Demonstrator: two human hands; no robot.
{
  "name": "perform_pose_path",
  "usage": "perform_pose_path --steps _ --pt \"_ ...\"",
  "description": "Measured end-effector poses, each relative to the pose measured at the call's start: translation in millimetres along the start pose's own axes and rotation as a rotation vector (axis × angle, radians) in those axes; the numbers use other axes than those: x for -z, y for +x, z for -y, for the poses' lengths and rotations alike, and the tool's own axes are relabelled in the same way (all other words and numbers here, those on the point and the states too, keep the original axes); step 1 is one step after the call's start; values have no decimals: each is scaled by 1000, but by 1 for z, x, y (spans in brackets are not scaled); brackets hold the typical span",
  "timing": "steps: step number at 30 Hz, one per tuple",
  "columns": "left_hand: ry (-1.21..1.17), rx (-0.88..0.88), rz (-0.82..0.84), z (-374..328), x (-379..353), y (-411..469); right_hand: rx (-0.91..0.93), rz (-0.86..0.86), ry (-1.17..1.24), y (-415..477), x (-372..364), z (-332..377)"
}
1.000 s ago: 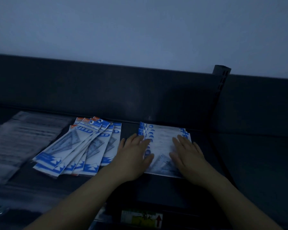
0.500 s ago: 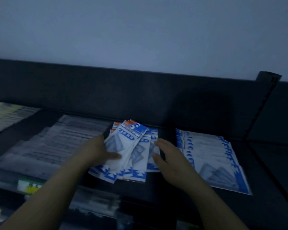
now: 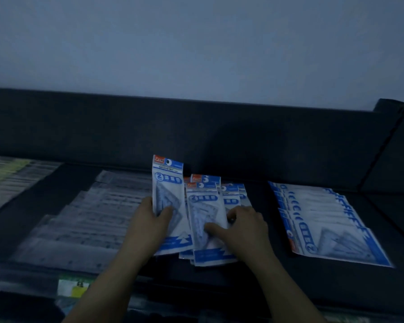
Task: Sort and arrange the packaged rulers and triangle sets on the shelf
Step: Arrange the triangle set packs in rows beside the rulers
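Now, left hand [image 3: 149, 227]: holds one triangle packet [image 3: 167, 194] by its left edge.
right hand [image 3: 244, 229]: grips the middle pile [image 3: 207, 210] on the shelf [image 3: 254, 278], just beside that packet.
flat stack [image 3: 331, 224]: lies apart, at the right.

Light is low and cold, with a blue-grey cast. The wall [image 3: 196, 43] above the upright triangle pack [image 3: 167, 183] is the brightest area, evenly lit with no lamp in sight. That pack's print is the sharpest detail. The fanned packs [image 3: 205, 206] just right of it are softer. Left of it, the clear ruler packs [image 3: 79, 220] smear into grey streaks with a faint sheen. The back panel [image 3: 103, 131] behind it is almost black. Below it the shelf [image 3: 261, 197] front sinks into murk. Far right of it the post [image 3: 387, 127] leans, bent by the wide lens.
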State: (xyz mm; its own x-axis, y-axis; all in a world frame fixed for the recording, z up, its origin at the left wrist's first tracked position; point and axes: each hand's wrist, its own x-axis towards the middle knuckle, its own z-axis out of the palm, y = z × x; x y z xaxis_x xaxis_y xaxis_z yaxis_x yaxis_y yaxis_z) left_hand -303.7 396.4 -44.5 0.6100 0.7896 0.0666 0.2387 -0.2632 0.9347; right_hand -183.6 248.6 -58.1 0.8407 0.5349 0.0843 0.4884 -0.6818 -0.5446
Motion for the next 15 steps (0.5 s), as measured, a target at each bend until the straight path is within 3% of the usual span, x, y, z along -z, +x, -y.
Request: perform_pose_path --steps 6,9,15 --pt "-132 99 43 13 6 4 -69 -12 159 2 0 -3" --pt "-155 104 51 14 3 3 -35 -53 201 2 -1 -2" --pt "-147 58 110 10 0 -2 -105 34 220 5 1 -3"
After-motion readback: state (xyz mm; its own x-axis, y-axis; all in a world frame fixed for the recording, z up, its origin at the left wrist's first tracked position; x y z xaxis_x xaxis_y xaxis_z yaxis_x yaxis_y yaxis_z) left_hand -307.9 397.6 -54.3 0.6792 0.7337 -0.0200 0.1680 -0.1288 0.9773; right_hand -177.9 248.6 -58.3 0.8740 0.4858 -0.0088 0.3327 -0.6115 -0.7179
